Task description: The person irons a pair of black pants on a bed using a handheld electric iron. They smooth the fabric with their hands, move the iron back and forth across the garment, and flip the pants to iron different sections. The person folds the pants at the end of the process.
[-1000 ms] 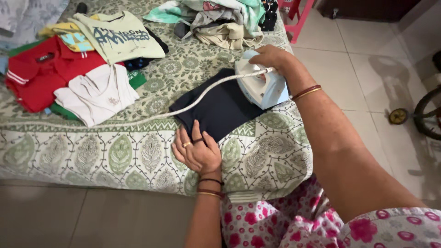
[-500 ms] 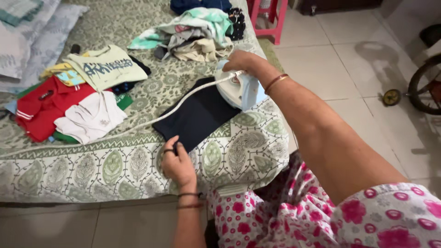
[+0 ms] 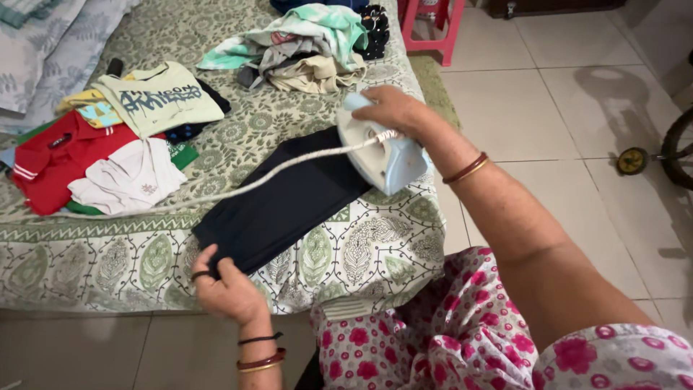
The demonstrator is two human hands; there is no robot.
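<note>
A dark navy garment (image 3: 285, 202) lies flat on the patterned bedspread (image 3: 361, 245). My left hand (image 3: 225, 287) pinches its near corner at the bed's front edge. My right hand (image 3: 393, 107) grips the handle of a pale blue and white iron (image 3: 379, 152), which rests on the garment's far right end. The iron's white cord (image 3: 238, 189) runs left across the garment and the bed.
Folded clothes (image 3: 119, 144) in red, white, green and pale yellow lie on the bed's left. A heap of unfolded laundry (image 3: 303, 47) sits at the back. A pink stool (image 3: 426, 22) and a wheel (image 3: 675, 148) stand on the tiled floor to the right.
My left hand has gone from flat on the cloth to pinching its corner and pulling it left toward the bed's edge. The garment now lies longer. My right hand kept hold of the iron.
</note>
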